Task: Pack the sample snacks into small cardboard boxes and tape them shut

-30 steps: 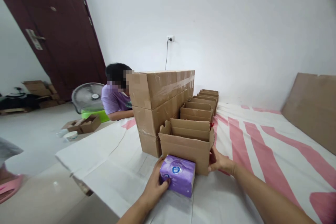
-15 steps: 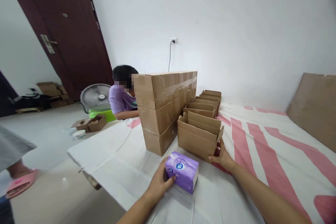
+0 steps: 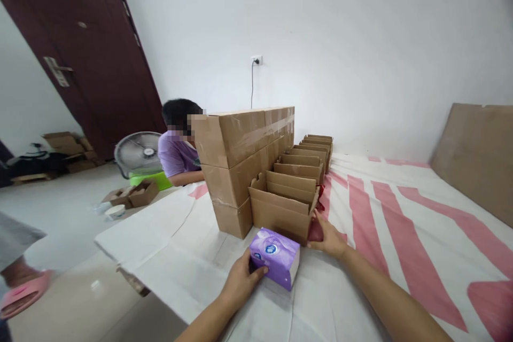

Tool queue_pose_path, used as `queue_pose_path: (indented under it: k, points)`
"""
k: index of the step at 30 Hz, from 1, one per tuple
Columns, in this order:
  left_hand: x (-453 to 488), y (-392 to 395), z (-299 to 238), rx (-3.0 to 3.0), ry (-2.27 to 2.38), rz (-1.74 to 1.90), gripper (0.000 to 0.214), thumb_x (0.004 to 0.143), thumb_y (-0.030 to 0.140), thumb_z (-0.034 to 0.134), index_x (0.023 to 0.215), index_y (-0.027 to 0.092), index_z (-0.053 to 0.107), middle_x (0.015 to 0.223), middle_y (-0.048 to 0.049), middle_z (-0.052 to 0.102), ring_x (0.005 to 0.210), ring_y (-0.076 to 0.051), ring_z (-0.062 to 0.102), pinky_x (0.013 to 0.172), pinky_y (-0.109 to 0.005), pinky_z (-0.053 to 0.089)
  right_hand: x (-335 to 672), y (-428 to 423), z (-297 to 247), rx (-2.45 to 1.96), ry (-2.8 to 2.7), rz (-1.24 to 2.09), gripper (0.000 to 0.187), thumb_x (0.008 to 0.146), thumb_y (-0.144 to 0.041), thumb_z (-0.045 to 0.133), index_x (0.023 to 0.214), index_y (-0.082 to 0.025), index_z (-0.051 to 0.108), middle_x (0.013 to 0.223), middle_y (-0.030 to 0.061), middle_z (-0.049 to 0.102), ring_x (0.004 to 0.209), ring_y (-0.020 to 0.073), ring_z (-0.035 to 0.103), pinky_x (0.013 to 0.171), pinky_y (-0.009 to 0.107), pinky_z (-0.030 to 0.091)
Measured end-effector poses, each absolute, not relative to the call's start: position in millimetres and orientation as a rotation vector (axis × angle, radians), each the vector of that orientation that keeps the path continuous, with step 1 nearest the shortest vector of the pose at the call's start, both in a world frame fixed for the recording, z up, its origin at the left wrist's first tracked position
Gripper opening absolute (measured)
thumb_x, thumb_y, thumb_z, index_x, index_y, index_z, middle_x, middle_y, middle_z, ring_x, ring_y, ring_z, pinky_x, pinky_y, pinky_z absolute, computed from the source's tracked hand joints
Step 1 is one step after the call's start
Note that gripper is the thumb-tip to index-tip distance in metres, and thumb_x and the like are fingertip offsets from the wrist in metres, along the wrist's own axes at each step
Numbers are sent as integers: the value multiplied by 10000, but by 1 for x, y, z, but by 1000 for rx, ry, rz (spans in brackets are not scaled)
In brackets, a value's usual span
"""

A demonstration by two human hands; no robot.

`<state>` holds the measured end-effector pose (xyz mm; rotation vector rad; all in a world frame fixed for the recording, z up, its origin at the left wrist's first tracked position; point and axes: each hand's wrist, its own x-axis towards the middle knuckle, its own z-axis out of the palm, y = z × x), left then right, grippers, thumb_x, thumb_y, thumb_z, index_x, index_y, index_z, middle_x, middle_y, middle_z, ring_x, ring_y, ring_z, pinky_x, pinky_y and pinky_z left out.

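Low in front of us, on a white sheet (image 3: 192, 256) with broad pink stripes, lies a purple pack (image 3: 276, 256) of soft tissues with a round blue mark on top; it rests flat, one corner turned toward us; our left hand (image 3: 240, 280) is curled round its near left end, thumb along the side, the other fingers hidden behind the pack.

Just past the pack stands an open box (image 3: 280, 214) of brown cardboard, flaps up; the pack sits close to its front wall, though we cannot tell whether they touch; our right hand (image 3: 326, 238) lies loosely open, palm down, fingertips at the box's lower right corner, pinching nothing.

Behind this box a row of open boxes (image 3: 308, 157) like it runs away from us toward the white wall; along their left side, touching them, rises a stack of sealed cartons (image 3: 240, 155) three layers high, taped along the top.

Beyond the stack another person (image 3: 176, 152) in a lilac shirt sits low, an arm resting at the sheet's edge; near that person a round fan (image 3: 138, 152) stands on the floor, with small cardboard boxes (image 3: 136, 192) just in front of it; a dark red door (image 3: 88, 53) fills the far left; a cord hangs from a wall socket (image 3: 256, 59); a large cardboard sheet (image 3: 476, 155) leans at the far right; a foot in a pink slipper (image 3: 22, 291) shows at the left edge.
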<state>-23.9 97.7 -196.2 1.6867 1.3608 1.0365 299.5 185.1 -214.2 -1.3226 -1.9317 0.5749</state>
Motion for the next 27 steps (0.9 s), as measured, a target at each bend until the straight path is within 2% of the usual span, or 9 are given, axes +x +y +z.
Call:
queue_pose_path:
  k: [3,6,9,12,14,16,19,22,27]
  points:
    - [-15,107,-181,1798,1539,906,412,712,205,667,1119,184,615,1043,-87,756,978,-299,689,880,-404,503,296,184,-212,-1422,-1964,538,1169,581,-477,827,1546,-161,247,1475,213,470,1354,391,440,1106,542,335]
    - [-2,121,-170,1863,1678,859,395,735,174,632,1129,167,598,1015,-102,743,954,-285,688,852,-388,500,293,183,-211,-1482,-1972,494,1026,663,-424,775,1526,-142,296,1457,208,494,1337,365,465,1107,515,340]
    - [13,126,-172,1892,1746,867,322,755,201,634,1072,148,615,1006,-130,714,1021,-324,651,909,-451,479,291,181,-211,-1517,-1965,447,858,758,-382,693,1500,-124,346,1440,203,512,1328,339,480,1107,484,348]
    - [23,116,-184,1977,1854,1020,504,755,205,649,1241,118,544,1238,-191,611,1231,-376,528,1023,-536,407,291,181,-211,-1529,-1964,415,802,765,-366,683,1471,-120,395,1412,192,543,1306,336,502,1092,467,371]
    - [28,102,-191,2234,1857,1229,595,777,186,637,1348,142,477,1395,-204,499,1352,-387,414,1087,-565,335,290,181,-211,-1523,-1967,404,805,749,-356,695,1460,-109,410,1402,196,553,1292,339,513,1084,468,383]
    - [32,89,-194,2714,1614,1320,567,807,133,596,1356,242,504,1463,-142,472,1433,-363,316,1151,-558,226,291,181,-211,-1506,-1972,398,802,741,-346,702,1453,-109,419,1402,197,554,1290,334,516,1084,468,383]
    - [42,82,-186,3308,1035,975,629,800,30,516,1335,359,539,1505,-28,483,1488,-301,238,1200,-519,27,291,181,-211,-1482,-1969,390,752,757,-329,691,1440,-137,439,1413,177,550,1301,315,511,1096,463,373]
    - [51,97,-178,3458,976,755,604,814,43,495,1351,315,536,1496,-29,509,1452,-300,318,1193,-531,-65,291,181,-212,-1475,-1967,388,726,762,-318,695,1427,-150,457,1399,166,565,1288,308,525,1095,462,377]
    - [55,136,-181,3443,1272,886,291,877,231,573,1150,253,671,1373,-56,621,1373,-330,421,1206,-550,-60,292,182,-213,-1494,-1971,373,722,754,-357,718,1391,-103,490,1377,196,573,1269,332,535,1075,469,399]
